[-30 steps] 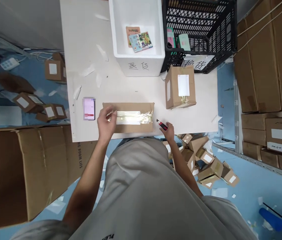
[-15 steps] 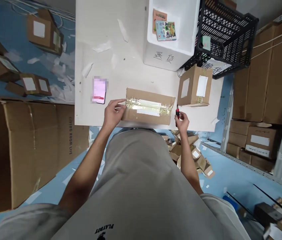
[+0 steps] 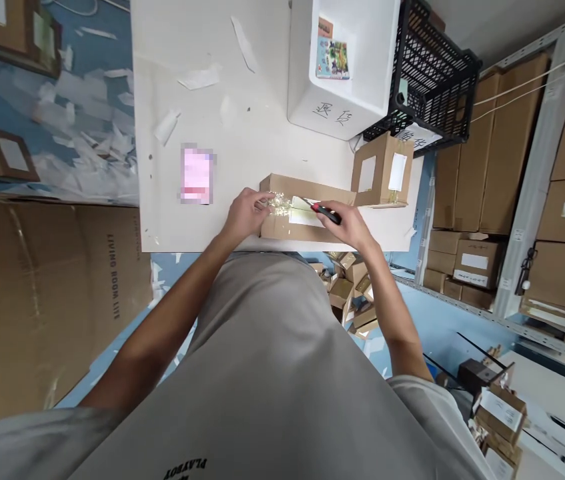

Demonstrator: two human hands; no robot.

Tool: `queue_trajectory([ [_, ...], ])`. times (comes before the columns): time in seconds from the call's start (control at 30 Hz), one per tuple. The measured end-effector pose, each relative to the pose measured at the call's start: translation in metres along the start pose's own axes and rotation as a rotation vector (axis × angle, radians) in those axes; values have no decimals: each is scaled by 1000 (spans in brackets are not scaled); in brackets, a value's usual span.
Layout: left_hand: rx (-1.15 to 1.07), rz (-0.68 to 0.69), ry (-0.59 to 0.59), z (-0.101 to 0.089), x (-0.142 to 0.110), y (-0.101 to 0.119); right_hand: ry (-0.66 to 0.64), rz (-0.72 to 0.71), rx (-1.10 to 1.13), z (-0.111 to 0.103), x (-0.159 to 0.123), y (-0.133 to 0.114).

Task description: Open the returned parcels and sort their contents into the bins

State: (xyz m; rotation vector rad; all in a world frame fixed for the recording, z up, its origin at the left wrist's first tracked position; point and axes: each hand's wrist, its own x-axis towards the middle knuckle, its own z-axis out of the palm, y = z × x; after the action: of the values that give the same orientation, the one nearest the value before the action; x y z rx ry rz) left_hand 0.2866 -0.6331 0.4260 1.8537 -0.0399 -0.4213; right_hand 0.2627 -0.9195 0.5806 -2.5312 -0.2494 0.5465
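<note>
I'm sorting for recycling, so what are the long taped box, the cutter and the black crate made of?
Long box: matte cardboard, by plain brown faces; shiny, wrinkled tape suggests plastic film. Cutter: handle probably plastic, by its red-and-black coloring; finish and blade too small to judge. Black crate: likely dull molded plastic, by its regular lattice.

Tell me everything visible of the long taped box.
The long box is brown, cardboard-looking, with a white label and shiny tape on top. It lies near the front edge of the table. The left hand is at its taped left end; the right hand holds a cutter over the label, contact unclear.
</note>
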Motion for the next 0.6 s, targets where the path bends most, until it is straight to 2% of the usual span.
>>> queue_trajectory([
  [0.1, 19, 19, -44, -3, 5, -2, -193, -50, -189, 4, 21, -29],
  [0.2, 36, 32, -79, -4, 9, -3, -314, -51, -379, 8, 37, -50],
  [0.37, 9, 53, -93, -2, 11, -6, -383, -61, -551, 9, 56, -68],
  [0.6, -4, 32, -65, 4, 14, -10, -434, -88, -594, 10, 72, -71],
])
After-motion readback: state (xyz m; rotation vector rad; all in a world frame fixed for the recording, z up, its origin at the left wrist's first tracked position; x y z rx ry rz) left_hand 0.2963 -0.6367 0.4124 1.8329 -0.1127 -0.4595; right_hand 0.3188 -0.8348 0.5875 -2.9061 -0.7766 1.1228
